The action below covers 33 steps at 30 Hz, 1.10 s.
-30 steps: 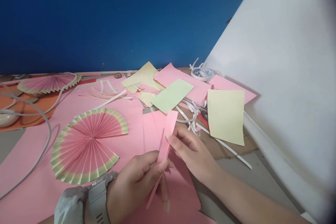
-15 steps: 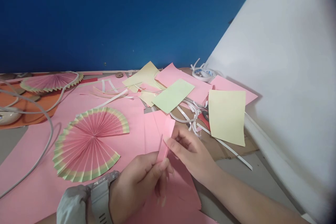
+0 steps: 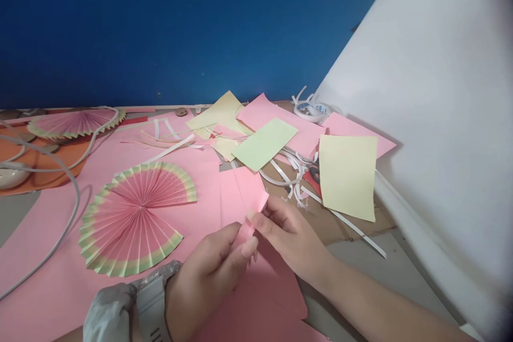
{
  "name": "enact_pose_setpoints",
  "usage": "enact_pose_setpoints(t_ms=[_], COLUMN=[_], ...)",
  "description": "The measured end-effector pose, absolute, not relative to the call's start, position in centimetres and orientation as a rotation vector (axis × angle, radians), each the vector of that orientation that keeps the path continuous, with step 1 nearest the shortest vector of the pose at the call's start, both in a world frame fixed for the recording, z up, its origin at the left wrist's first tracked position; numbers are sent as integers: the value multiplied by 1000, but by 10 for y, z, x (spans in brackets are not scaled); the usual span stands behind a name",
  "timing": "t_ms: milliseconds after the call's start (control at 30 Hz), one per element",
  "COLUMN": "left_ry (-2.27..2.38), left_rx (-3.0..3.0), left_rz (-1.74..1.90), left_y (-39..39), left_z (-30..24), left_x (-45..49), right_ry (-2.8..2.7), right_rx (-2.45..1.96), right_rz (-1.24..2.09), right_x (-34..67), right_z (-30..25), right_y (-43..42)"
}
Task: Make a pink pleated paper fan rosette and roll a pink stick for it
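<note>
A small folded piece of pink paper (image 3: 244,232) is pinched between both hands above pink sheets. My left hand (image 3: 214,267), with a grey watch band (image 3: 151,307) at the wrist, holds its lower end between thumb and fingers. At the upper end, my right hand (image 3: 286,232) has thumb and fingers closed on the paper. The fold's underside is hidden by the fingers. Left of the hands lies a pleated paper fan (image 3: 132,219), pink with a yellow and green rim, spread into a nearly full circle with a gap on its right side.
Behind the hands lie a light green sheet (image 3: 265,144), a pink sheet (image 3: 288,125) and a pale yellow sheet (image 3: 348,176). White strips (image 3: 344,224) lie on cardboard (image 3: 340,232). A second fan (image 3: 78,124) and a grey cable (image 3: 74,197) are at left; a white wall (image 3: 441,64) stands right.
The pink paper has tipped lower and flatter between my hands. My left thumb has moved up along it, and its fingers have curled in closer beneath.
</note>
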<state>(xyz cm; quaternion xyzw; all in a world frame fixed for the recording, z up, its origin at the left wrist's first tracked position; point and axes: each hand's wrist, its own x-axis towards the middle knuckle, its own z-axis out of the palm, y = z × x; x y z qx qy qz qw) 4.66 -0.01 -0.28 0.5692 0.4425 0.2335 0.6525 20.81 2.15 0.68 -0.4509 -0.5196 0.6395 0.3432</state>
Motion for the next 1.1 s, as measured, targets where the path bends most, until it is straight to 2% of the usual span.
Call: enact_pose_setpoints(t_ms=[300, 600, 1100], left_ry=[1091, 983, 1021], left_rx=[1364, 1347, 1183], left_rz=[471, 515, 530], left_y=[3, 3, 9], left_z=[-4, -8, -5], left_x=[47, 46, 51], right_ry=[-1283, -1303, -1291], right_rx=[-1138, -1217, -1154], right_rz=[1639, 1597, 1727], right_x=[204, 203, 206], right_z=[9, 8, 8], right_y=[21, 19, 19])
